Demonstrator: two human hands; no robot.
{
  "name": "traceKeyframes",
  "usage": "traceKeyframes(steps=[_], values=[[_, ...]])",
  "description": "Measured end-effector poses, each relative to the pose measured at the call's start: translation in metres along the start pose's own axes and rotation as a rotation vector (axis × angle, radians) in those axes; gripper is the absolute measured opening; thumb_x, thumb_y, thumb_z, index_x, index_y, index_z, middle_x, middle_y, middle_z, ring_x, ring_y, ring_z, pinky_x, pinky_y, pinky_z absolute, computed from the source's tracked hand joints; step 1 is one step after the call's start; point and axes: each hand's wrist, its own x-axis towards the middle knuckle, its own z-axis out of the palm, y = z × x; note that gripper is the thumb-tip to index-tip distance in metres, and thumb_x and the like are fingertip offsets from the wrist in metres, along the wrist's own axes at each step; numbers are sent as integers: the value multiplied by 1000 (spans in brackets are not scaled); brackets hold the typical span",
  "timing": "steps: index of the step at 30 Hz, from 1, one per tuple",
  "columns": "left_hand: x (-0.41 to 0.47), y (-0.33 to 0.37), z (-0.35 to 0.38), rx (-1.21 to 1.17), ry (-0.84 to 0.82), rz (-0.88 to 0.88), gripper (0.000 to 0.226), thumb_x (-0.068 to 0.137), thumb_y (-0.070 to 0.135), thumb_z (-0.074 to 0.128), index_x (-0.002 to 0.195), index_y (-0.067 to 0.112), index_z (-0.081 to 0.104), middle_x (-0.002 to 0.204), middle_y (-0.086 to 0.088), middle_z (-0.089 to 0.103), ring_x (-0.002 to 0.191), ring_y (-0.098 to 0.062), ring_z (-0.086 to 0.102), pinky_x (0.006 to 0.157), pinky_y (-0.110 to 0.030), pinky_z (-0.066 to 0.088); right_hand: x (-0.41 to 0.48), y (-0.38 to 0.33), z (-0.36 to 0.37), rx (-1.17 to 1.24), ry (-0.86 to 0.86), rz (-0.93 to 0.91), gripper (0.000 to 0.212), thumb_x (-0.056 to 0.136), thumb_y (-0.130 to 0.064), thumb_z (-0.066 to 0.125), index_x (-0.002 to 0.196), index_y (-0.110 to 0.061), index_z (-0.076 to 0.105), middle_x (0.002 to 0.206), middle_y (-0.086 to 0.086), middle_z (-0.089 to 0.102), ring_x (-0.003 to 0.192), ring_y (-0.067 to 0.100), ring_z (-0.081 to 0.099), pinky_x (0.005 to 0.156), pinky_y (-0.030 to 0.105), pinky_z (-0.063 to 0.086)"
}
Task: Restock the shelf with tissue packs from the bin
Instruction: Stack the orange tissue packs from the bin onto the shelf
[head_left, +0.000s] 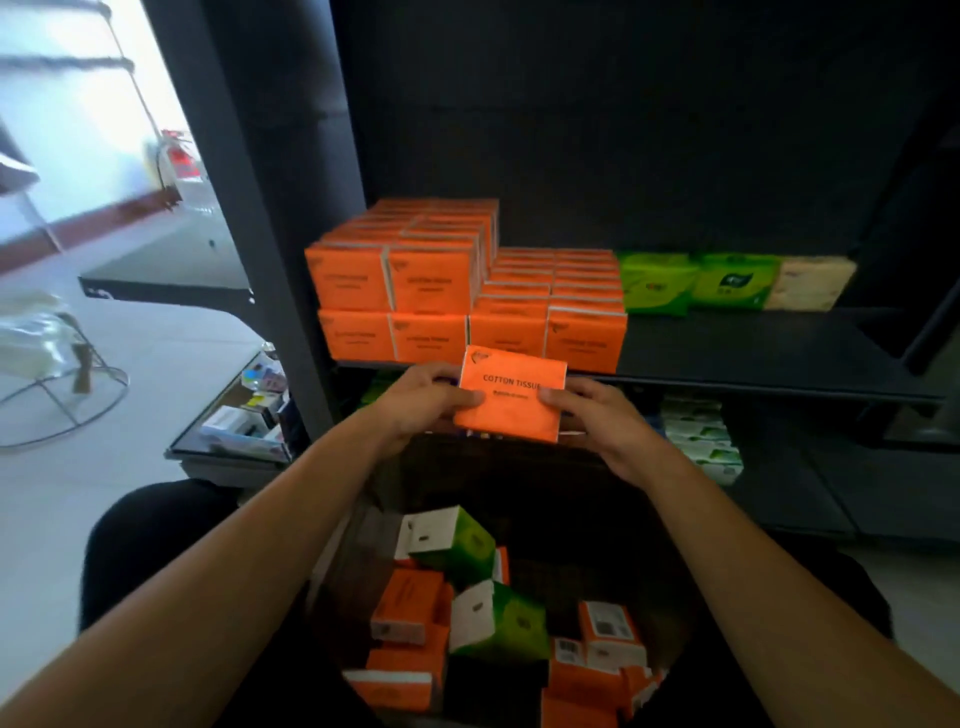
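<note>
View: one head camera, wide-angle.
Facing: forward and down.
Near: shelf (753, 358) mid-frame; bin (519, 499) below.

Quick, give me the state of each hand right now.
Left hand: closed on the left edge of the orange tissue pack.
Right hand: closed on the same pack's right edge, so both hands hold it just in front of the shelf.

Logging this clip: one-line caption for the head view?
Both hands, left hand and right hand, hold an orange tissue pack above the bin, before the shelf.
</note>
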Motion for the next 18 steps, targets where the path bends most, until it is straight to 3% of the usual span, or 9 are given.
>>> traceKeyframes(steps=[5,8,13,18], values=[[-16,41,-6,-71,49,93,37,85,5,66,120,12,55,96,-6,65,81,-17,62,65,-24,55,-13,-43,0,-34,20,-110,22,90,-28,65,109,-17,65,104,4,69,88,20,68,67,28,55],[-20,57,-8,-67,41,100,41,83,8,69,121,12,54,100,-11,65,86,-22,63,79,-35,55,-17,-58,-3,-50,57,-160,23,90,-27,65,110,-16,65,106,4,69,89,18,66,67,28,54],[-12,71,-6,-42,47,156,44,81,14,73,121,13,55,109,-11,66,93,-22,66,72,-29,55,-15,-77,-10,-59,127,-224,20,85,-26,72,104,-21,67,110,7,69,96,23,67,86,42,56],[13,87,0,-12,84,248,46,82,16,71,124,17,53,113,-7,63,99,-20,63,72,-28,53,4,-93,-11,-138,195,-289,31,84,-23,73,113,-17,67,108,2,69,99,18,66,91,39,54]])
